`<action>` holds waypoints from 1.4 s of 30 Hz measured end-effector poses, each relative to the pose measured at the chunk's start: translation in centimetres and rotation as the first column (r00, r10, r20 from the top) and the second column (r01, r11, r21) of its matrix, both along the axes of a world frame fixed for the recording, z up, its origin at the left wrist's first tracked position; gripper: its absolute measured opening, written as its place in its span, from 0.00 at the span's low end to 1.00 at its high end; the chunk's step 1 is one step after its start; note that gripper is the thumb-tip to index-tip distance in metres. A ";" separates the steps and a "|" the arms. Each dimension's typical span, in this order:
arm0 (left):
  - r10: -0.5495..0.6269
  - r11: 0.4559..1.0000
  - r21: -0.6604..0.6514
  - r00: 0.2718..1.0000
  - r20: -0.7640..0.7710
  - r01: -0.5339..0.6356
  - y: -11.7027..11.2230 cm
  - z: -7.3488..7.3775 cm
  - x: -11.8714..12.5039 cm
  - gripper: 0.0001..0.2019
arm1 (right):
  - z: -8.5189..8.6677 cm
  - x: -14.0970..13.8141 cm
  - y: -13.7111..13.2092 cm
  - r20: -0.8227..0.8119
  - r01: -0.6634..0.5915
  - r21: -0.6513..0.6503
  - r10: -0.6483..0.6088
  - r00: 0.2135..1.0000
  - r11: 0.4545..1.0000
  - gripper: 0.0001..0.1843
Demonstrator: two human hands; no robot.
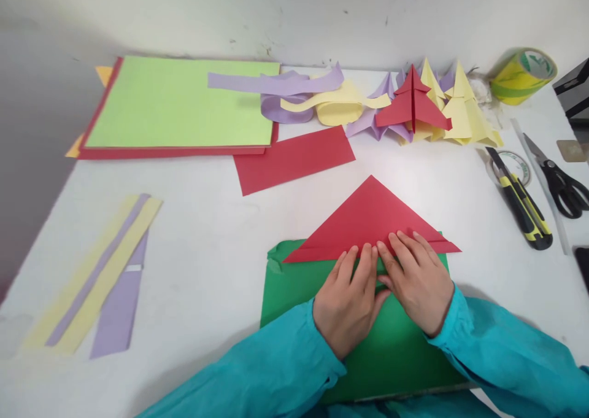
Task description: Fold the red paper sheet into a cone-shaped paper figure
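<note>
A red paper folded into a triangle (368, 218) lies on the white table, its long lower edge over a green mat (294, 289). My left hand (347, 301) lies flat with fingers stretched out, fingertips pressing on the triangle's lower edge. My right hand (416, 277) lies beside it, fingers also flat on that edge. The two hands touch at the thumbs. Both arms wear teal sleeves.
A stack of green and red sheets (181, 105) lies at back left, a red rectangle (294, 159) before it. Purple and yellow strips (304, 96) and folded paper shapes (423, 108) sit at the back. Tape roll (522, 74), utility knife (522, 200) and scissors (561, 185) are right. Paper strips (99, 270) lie left.
</note>
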State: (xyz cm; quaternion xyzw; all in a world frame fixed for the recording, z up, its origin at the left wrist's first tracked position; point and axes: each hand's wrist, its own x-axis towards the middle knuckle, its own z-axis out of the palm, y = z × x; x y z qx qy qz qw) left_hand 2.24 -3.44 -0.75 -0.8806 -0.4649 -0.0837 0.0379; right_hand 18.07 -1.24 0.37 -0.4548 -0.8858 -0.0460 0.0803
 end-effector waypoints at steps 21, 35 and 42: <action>0.305 0.949 0.137 0.938 -0.164 -0.285 -0.7 0.6 -2.4 0.38 | 0.1 -0.1 0.0 0.028 0.028 0.131 -0.032 0.999 0.991 0.16; 0.075 0.951 0.299 0.997 0.011 -0.075 1.5 1.0 -3.6 0.09 | 0.4 0.9 0.4 0.052 0.091 0.188 -0.102 0.993 0.978 0.14; 0.094 0.958 0.272 0.995 -0.015 -0.086 0.3 0.8 -2.7 0.10 | 0.3 1.1 0.7 0.080 0.018 0.198 -0.034 0.996 0.980 0.15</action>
